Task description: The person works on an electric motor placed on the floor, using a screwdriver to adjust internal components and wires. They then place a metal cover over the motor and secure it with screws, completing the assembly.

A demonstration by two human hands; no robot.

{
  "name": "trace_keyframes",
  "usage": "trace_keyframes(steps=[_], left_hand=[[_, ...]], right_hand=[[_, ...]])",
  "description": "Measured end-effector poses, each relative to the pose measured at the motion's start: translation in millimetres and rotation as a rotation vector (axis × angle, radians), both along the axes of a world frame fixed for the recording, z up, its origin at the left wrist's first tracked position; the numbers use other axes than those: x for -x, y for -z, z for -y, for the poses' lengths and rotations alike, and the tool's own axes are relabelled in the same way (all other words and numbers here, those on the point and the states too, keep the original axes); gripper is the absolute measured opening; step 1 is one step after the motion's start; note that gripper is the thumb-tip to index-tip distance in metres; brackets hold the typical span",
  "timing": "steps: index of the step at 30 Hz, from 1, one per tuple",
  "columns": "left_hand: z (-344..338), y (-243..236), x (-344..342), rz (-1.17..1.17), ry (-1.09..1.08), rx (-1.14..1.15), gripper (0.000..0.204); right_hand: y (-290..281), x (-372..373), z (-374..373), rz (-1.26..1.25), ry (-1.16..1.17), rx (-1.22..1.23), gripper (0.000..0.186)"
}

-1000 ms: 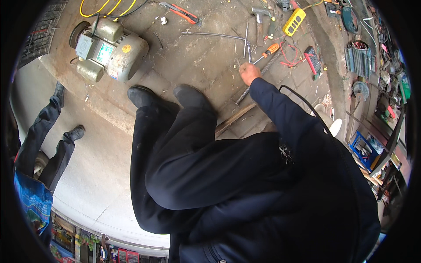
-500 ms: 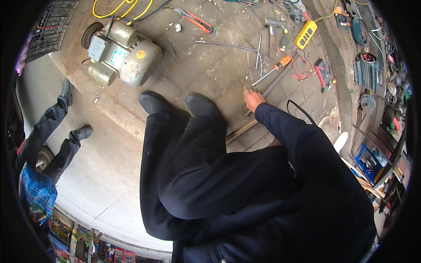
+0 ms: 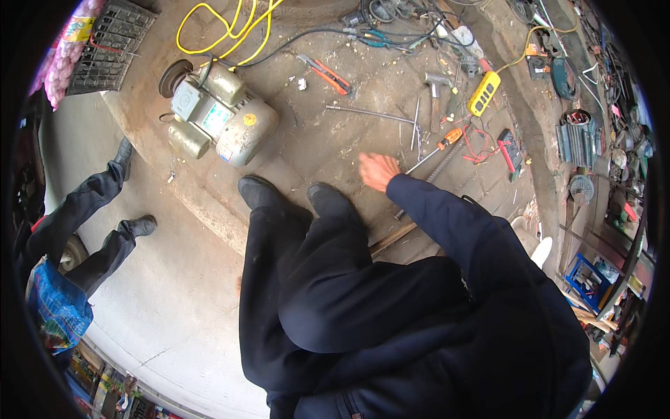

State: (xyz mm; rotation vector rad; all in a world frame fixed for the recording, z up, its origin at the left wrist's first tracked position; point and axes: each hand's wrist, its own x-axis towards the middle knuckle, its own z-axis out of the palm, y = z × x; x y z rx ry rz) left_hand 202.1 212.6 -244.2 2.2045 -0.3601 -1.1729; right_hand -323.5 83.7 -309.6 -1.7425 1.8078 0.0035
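Note:
My right hand point(image 3: 377, 172) hovers over the dirty paving, just beyond my shoes, its fingers smeared by motion. Whether anything is in it cannot be made out. Nearest to it lie an orange-handled screwdriver point(image 3: 450, 139) and a ribbed metal rod point(image 3: 440, 167). Farther off are a long thin metal bar point(image 3: 366, 112) and a hammer point(image 3: 437, 87). Of my left hand only a small skin-coloured sliver point(image 3: 239, 285) seems to show beside my trouser leg; the rest is hidden. To the left of my shoes sits a grey electric motor point(image 3: 223, 122) with a pulley.
An orange utility knife point(image 3: 326, 75) lies beyond the motor. At right are a yellow power strip point(image 3: 484, 93) and a multimeter point(image 3: 510, 150) with red leads. A yellow cable point(image 3: 230, 31) loops at the back. Another person's legs point(image 3: 98, 188) are on the left.
My right hand has lifted from beside the ribbed rod and moved left toward my shoes. The view has shifted, so the motor and floor sit lower and farther right. The tools lie where they were.

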Motion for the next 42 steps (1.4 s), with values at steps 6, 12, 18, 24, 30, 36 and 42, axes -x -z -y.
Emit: trace_keyframes(steps=[6, 12, 18, 24, 30, 36, 42], left_hand=[[200.6, -111.0, 105.5, -0.513, 0.275, 0.398, 0.029], [284.3, -119.3, 185.7, -0.626, 0.288, 0.275, 0.015], [276.0, -59.7, 214.8, -0.722, 0.336, 0.113, 0.011], [254.9, -19.9, 236.0, -0.709, 0.523, 0.098, 0.012], [254.5, -8.9, 231.0, -0.889, 0.263, 0.119, 0.007], [254.1, -4.2, 228.4, -0.903, 0.242, 0.134, 0.010], [255.4, -9.5, 232.6, -0.868, 0.200, 0.095, 0.013]], right_hand=[[-106.9, -132.5, 143.8, 0.614, -0.268, 0.786, 0.014], [-145.3, -142.6, 184.2, 0.785, -0.426, 0.881, 0.020], [-99.9, -102.4, 162.2, 0.579, -0.398, 0.565, 0.019], [-56.1, -21.8, 113.1, 0.668, -0.195, 0.498, 0.033], [-3.5, 195.6, 53.5, -0.077, 0.717, 0.128, 0.031], [20.6, 292.9, -19.4, -0.111, 1.055, -0.385, 0.048], [129.3, 309.5, -75.5, -0.094, 1.152, -0.260, 0.039]])
